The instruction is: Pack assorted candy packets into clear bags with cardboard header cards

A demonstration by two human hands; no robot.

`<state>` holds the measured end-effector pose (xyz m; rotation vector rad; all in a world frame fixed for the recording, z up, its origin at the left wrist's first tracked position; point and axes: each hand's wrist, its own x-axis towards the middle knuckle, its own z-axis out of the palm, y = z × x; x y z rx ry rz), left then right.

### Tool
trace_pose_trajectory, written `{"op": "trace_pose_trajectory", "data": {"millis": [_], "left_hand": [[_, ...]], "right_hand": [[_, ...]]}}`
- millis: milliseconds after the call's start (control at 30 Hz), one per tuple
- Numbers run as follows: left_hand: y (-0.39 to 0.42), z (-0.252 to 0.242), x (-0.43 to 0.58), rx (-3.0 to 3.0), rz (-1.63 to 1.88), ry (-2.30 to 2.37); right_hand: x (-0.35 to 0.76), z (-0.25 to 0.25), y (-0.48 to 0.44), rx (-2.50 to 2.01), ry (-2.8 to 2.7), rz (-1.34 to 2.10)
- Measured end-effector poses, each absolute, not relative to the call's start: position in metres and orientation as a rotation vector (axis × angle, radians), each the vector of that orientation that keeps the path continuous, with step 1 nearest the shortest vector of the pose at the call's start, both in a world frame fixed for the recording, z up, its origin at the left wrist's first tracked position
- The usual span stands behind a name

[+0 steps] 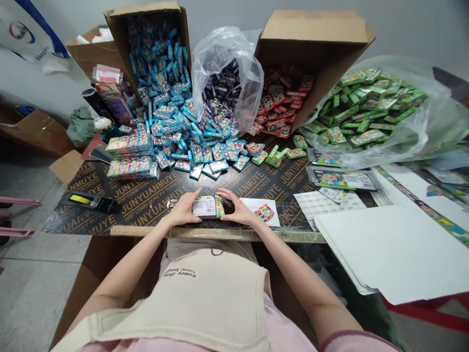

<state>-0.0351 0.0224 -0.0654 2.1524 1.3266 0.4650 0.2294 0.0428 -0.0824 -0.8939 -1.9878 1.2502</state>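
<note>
Cardboard box (205, 207), white label up, clamped between left hand (182, 208) and right hand (236, 208), one at each short end. Long axis left-right, both hands equally near. Box just inside near edge of plywood counter (146, 210); contact unclear.

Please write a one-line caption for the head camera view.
Left hand and right hand hold a small box at a plywood table.
</note>
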Motion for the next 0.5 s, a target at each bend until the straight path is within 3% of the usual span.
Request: {"op": "trace_pose_trajectory", "data": {"millis": [100,233,367,500], "left_hand": [[0.026,-0.058,-0.031,2.056,0.655,1.459],[0.037,-0.052,-0.011,1.675,1.163,1.620],[0.042,-0.051,0.026,1.069,1.541,1.402],[0.039,-0.043,0.054,0.528,1.667,1.098]], "right_hand": [[0.219,-0.076,0.051,-0.940,-1.644,1.364],[0.179,-0.053,0.059,-0.958,-1.000,1.498],[0.142,-0.024,0.072,-0.945,-0.670,1.384],[0.137,-0.009,0.080,-1.060,-0.644,1.344]]}}
